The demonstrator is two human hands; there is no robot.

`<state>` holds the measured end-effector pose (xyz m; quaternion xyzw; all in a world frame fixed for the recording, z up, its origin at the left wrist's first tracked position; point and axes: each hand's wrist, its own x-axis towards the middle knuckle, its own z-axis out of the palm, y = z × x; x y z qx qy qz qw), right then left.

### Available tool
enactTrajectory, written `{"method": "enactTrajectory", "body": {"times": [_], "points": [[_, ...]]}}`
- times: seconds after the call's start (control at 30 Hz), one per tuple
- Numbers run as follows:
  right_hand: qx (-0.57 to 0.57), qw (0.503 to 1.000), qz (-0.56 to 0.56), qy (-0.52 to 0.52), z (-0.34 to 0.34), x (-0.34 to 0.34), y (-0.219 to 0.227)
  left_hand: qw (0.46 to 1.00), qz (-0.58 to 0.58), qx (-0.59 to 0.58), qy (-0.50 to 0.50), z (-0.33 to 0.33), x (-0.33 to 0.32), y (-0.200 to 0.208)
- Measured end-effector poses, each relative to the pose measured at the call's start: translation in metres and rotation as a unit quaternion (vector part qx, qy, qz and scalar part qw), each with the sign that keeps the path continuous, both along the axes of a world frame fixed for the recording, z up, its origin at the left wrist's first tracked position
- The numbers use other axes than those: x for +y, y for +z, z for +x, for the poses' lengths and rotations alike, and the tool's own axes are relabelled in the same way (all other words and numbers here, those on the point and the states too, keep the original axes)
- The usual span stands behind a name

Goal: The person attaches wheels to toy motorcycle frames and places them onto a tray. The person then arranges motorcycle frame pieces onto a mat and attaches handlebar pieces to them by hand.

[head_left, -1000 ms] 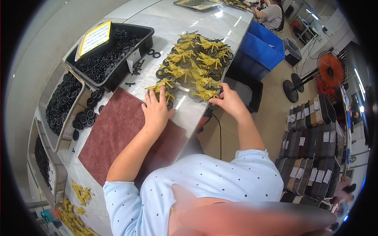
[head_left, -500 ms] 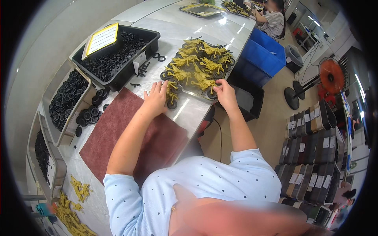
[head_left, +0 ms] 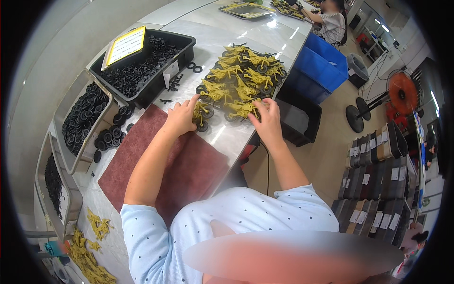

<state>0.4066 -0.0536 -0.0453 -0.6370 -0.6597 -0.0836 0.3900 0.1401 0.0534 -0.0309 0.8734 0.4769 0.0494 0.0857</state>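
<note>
Yellow toy motorcycles [head_left: 246, 78] with black wheels stand packed in rows on a tray on the table. My left hand [head_left: 181, 118] is closed at the left end of the nearest row, its fingers and thumb around the edge of a toy motorcycle [head_left: 202, 112]. Part of that toy is hidden behind the fingers. At the right end of the row, my right hand [head_left: 267, 122] grips another toy motorcycle [head_left: 241, 110] between thumb and fingers. A dark red cloth mat [head_left: 137, 165] lies under my left forearm.
A black bin of small black parts [head_left: 137, 97], a tray of black wheels [head_left: 68, 163] and a tray of tiny black parts [head_left: 71, 208] line the left. Yellow parts [head_left: 87, 260] lie lower left. Blue crates [head_left: 326, 61] stand right of the table. A person [head_left: 331, 28] sits at the far end.
My right hand has shifted slightly left and its fingers have spread a little around the toy motorcycle. My left hand has turned in against the toy at the row's left end.
</note>
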Motion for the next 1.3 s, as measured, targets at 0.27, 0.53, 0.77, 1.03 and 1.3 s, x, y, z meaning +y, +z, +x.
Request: {"method": "enactTrajectory", "body": {"times": [0.27, 0.53, 0.77, 1.03, 1.3], "points": [[-0.049, 0.999, -0.017, -0.014, -0.003, 0.016, -0.018, 1.000, -0.006, 0.002, -0.007, -0.013, -0.007, 0.011], [-0.009, 0.999, -0.029, -0.039, -0.005, 0.012, -0.028, 0.995, 0.060, 0.074, -0.029, 0.013, 0.015, 0.011], [-0.011, 0.999, 0.000, -0.044, -0.012, 0.001, -0.014, 0.989, 0.009, 0.141, -0.049, 0.010, 0.017, 0.028], [-0.284, 0.945, 0.053, 0.152, -0.046, 0.063, -0.007, 0.983, 0.051, 0.172, -0.051, 0.014, 0.017, 0.025], [-0.297, 0.942, -0.018, 0.158, -0.036, 0.082, -0.013, 0.998, 0.010, 0.047, -0.041, -0.003, 0.006, 0.045]]}}
